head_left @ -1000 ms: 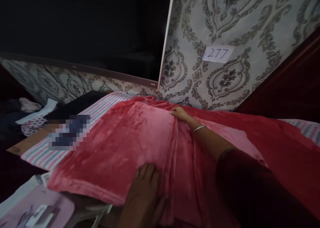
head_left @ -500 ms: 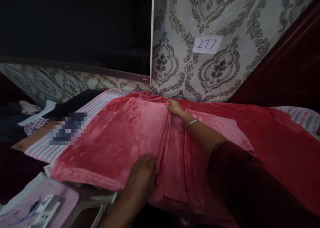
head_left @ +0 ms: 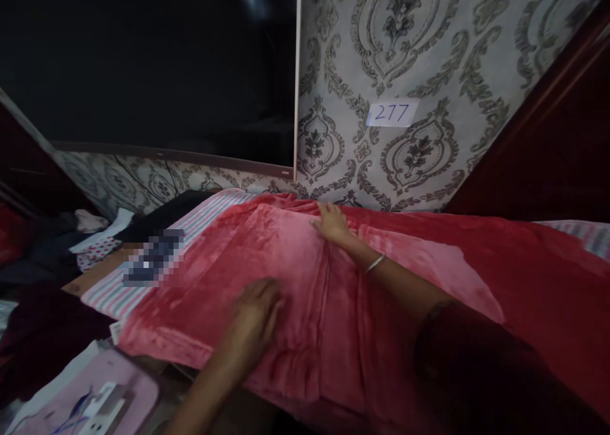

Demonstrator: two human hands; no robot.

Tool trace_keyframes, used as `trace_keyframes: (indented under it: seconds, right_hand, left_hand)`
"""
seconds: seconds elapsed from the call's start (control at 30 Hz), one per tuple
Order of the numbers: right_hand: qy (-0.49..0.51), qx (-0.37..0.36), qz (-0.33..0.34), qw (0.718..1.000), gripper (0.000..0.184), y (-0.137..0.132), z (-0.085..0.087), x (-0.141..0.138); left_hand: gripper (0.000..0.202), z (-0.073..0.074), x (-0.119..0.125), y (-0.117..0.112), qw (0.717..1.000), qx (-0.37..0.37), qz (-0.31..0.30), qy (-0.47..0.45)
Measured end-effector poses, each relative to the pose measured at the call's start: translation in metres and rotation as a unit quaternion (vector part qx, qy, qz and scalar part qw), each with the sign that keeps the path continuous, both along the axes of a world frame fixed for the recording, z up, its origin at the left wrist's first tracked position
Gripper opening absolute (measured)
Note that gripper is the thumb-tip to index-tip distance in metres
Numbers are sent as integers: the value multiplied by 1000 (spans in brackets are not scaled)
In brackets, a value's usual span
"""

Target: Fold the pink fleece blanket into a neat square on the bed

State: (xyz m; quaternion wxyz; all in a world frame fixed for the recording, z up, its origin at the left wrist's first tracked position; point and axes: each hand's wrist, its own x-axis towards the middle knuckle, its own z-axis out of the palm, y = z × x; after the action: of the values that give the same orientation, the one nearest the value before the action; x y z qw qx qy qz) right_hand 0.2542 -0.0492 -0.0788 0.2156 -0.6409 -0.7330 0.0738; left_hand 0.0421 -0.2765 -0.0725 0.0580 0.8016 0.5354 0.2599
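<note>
A folded pink-red plush blanket [head_left: 223, 270] lies across the striped sheet in the middle of the view. My right hand [head_left: 333, 222], with a light bracelet at its wrist, rests at the far edge of the blanket's fold. Its fingers are spread and lie flat on the pile. My left hand [head_left: 257, 311] is over the nearer part of the blanket, its fingers curled and smeared by motion. Whether those fingers hold any fabric does not show. Creases run between the two hands, and more of the red blanket extends to the right.
A large dark screen [head_left: 166, 66] hangs on the patterned wall, beside a paper label [head_left: 392, 112] reading 277. A striped sheet [head_left: 112, 292] shows at the left, with a pixelated dark thing on it. A pink stool [head_left: 136, 384] bearing a white power strip [head_left: 102, 409] stands lower left.
My right hand has let go of the fold's far corner and spread its fingers. My left hand has moved off the fold's edge, leftward over the blanket. The view has tilted slightly up.
</note>
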Motion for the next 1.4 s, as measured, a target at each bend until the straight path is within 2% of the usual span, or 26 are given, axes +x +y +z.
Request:
trace_keyframes:
  seconds: [0.07, 0.1, 0.17, 0.27, 0.33, 0.53, 0.7, 0.77, 0.9, 1.03, 1.17, 1.27, 1.33, 1.4]
  right_hand:
    - [-44, 16, 66, 997, 72, -21, -4, -14]
    - [-62, 11, 93, 994, 73, -32, -9, -20]
    - [-83, -19, 118, 989, 73, -49, -21, -28]
    - [-93, -49, 117, 988, 73, -62, -34, -31]
    - [-97, -51, 115, 987, 74, -64, -35, -30]
    - [-91, -61, 119, 987, 75, -62, -28, -29]
    - [-54, -69, 126, 988, 72, -58, -26, -28]
    - [-41, -77, 102, 991, 70, -51, -25, -23]
    - [-26, -98, 9, 995, 72, -33, -26, -8]
    - [-23, -107, -10, 994, 75, -25, -26, -1]
    - [-46, -134, -19, 990, 71, -36, -10, -1]
    - [-64, -121, 12, 991, 64, -68, 5, -3]
    - [-60, -108, 67, 990, 65, -101, 10, -4]
    - [-53, -104, 132, 984, 67, -138, 8, -6]
  left_hand:
    - [48, -4, -12, 10, 993, 45, 78, 69]
    - [56, -11, -16, 13, 989, 43, 102, 99]
    - [64, -28, -17, 15, 983, 8, 115, 141]
    - [62, -52, -14, 12, 978, -37, 111, 172]
    - [63, -60, -13, 11, 976, -40, 116, 181]
    - [63, -61, -18, 14, 975, -34, 113, 190]
    - [62, -73, -23, 16, 974, -7, 116, 195]
    - [62, -78, -26, 18, 973, 8, 116, 198]
    - [59, -86, -34, 21, 972, 45, 107, 206]
    - [57, -89, -38, 24, 970, 75, 100, 209]
    - [57, -83, -33, 23, 970, 61, 109, 210]
    - [58, -74, -26, 21, 969, 31, 119, 215]
    - [58, -67, -22, 20, 969, 3, 123, 217]
    - [59, -61, -20, 19, 969, -19, 123, 213]
